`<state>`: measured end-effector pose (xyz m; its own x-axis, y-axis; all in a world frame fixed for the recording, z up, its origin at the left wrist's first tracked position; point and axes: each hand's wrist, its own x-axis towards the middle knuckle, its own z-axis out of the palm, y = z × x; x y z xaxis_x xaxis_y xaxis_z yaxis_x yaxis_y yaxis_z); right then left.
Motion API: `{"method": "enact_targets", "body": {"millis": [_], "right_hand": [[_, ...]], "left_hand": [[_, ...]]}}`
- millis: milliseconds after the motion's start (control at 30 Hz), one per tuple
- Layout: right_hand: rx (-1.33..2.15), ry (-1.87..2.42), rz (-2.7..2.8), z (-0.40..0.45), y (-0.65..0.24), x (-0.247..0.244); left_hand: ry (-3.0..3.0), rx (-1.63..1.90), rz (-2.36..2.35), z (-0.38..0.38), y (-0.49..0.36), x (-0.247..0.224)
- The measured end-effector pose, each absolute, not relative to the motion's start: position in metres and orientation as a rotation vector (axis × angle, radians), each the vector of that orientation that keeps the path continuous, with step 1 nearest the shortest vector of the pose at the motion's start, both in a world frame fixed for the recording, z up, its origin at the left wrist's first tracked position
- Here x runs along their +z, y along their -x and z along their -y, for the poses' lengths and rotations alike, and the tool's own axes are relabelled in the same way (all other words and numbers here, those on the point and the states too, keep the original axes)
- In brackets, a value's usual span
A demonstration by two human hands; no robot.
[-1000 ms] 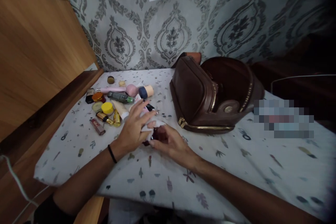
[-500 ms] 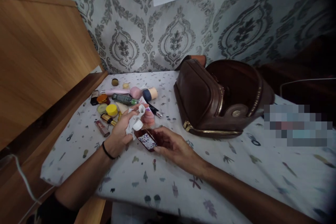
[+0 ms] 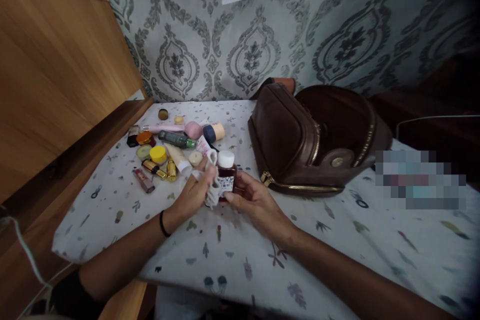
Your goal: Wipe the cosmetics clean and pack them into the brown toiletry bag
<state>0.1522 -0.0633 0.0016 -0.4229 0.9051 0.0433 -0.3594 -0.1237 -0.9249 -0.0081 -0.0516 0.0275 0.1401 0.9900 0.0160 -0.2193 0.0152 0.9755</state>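
Observation:
My right hand point(image 3: 258, 205) grips a dark red bottle point(image 3: 228, 180) with a white cap and a patterned label, held upright over the table. In my left hand point(image 3: 193, 192) is a crumpled white cloth point(image 3: 213, 187), pressed to the bottle's left side. Beyond my left hand lie several cosmetics: a cream tube point(image 3: 177, 159), a yellow-lidded jar point(image 3: 158, 155), a green bottle point(image 3: 175, 139), a pink sponge point(image 3: 193, 130) and a lip gloss tube point(image 3: 144, 180). The bottle's lower edge is partly hidden by my fingers and the cloth.
An unzipped brown leather bag point(image 3: 288, 135) stands at the right on the patterned tablecloth point(image 3: 240, 250). A wooden panel point(image 3: 63, 55) rises at the left. A wallpapered wall point(image 3: 210, 35) closes off the back. At far right is a blurred-out patch.
The bottle has turned from tilted to upright and shifted slightly right. My left hand has moved right with the cloth, from the cap area to the bottle's side.

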Motion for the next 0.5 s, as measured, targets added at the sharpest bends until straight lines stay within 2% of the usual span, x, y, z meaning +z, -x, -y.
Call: {"method": "enact_targets", "body": {"millis": [133, 333, 500], "right_hand": [[1.719, 0.688, 1.142, 0.062, -0.153, 0.0], [1.778, 0.656, 1.167, 0.063, -0.155, 0.006], [1.443, 0.922, 1.439, 0.065, -0.161, 0.013]], "left_hand": [[-1.534, 1.102, -0.903, 0.052, 0.012, 0.03], [-1.657, 1.129, -0.982, 0.054, 0.009, 0.034], [-1.753, 1.184, -1.041, 0.053, 0.013, 0.032]]}}
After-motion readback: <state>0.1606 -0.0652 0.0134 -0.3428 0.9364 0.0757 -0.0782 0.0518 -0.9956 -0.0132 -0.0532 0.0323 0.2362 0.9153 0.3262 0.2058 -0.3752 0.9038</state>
